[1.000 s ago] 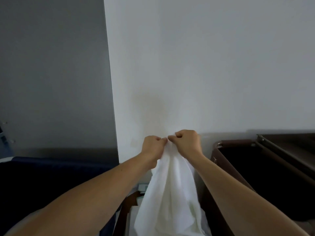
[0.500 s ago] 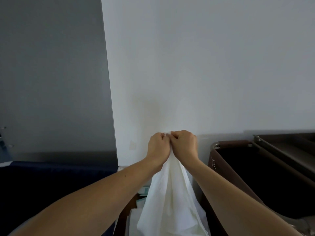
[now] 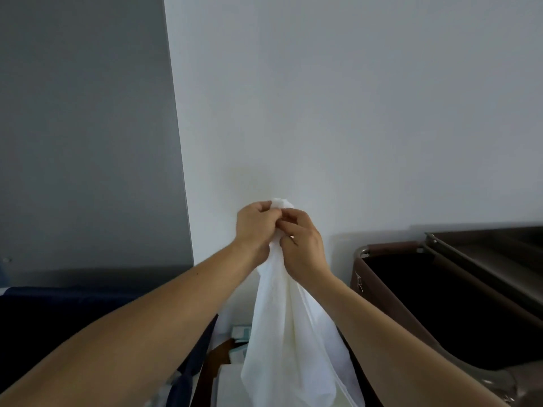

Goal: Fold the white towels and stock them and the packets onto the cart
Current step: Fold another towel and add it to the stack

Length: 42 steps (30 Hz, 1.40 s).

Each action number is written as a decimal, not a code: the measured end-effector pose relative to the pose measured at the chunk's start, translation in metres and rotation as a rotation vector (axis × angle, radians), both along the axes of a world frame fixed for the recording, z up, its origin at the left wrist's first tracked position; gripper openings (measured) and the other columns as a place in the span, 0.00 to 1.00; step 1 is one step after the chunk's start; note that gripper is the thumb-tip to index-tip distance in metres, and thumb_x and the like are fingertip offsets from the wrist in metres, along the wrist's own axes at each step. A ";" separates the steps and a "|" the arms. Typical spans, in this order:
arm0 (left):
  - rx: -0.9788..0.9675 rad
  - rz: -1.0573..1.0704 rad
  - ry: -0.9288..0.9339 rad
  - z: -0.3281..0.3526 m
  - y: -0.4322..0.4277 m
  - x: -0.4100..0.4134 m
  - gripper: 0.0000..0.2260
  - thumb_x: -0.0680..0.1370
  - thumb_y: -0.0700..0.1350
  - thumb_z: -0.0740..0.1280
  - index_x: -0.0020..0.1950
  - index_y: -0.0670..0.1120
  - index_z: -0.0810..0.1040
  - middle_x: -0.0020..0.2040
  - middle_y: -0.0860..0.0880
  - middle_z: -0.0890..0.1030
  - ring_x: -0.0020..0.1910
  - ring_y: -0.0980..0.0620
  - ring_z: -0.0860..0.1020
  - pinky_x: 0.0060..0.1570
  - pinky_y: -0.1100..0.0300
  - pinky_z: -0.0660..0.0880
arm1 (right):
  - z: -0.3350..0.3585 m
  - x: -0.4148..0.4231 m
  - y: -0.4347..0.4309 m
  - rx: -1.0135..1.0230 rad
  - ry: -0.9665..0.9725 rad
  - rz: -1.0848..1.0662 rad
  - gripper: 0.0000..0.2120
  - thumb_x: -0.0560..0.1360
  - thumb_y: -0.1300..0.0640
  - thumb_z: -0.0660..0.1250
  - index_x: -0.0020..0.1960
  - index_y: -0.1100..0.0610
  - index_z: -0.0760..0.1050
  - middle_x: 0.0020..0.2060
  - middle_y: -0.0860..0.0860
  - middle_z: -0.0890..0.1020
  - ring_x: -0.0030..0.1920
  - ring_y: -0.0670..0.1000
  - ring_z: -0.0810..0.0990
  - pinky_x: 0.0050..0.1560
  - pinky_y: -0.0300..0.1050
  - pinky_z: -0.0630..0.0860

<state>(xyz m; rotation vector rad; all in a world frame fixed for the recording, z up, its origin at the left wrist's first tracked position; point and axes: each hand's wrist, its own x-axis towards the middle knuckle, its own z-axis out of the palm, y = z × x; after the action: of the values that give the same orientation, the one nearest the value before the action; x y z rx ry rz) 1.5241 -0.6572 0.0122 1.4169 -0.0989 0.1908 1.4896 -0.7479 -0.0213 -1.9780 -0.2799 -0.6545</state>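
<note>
- Your left hand (image 3: 255,228) and right hand (image 3: 301,243) touch, both pinching the bunched top of the white towel (image 3: 289,342).
- The towel hangs straight down below them.
- The brown cart (image 3: 390,251) stands to the right of your right hand.

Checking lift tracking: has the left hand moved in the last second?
Yes. The left hand rose: earlier level with the brown bin's rim, now mostly above it.

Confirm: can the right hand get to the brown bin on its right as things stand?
Likely yes on path: the brown bin sits open beside the right forearm, nothing between. But the right hand and left hand both pinch the top of the white towel, so it would have to let go first.
</note>
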 end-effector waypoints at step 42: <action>0.017 -0.164 -0.325 0.111 0.037 0.046 0.05 0.81 0.43 0.65 0.51 0.45 0.81 0.50 0.48 0.83 0.51 0.50 0.81 0.58 0.54 0.77 | -0.005 0.008 -0.114 -0.146 0.054 -0.058 0.09 0.74 0.48 0.73 0.49 0.37 0.75 0.64 0.39 0.72 0.65 0.43 0.68 0.66 0.50 0.70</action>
<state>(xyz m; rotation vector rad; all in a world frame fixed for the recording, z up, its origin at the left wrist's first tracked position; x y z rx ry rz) 1.5705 -0.6201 0.1236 1.3778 -0.4836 0.2831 1.4980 -0.8621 -0.0263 -2.1472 -0.2440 -0.6320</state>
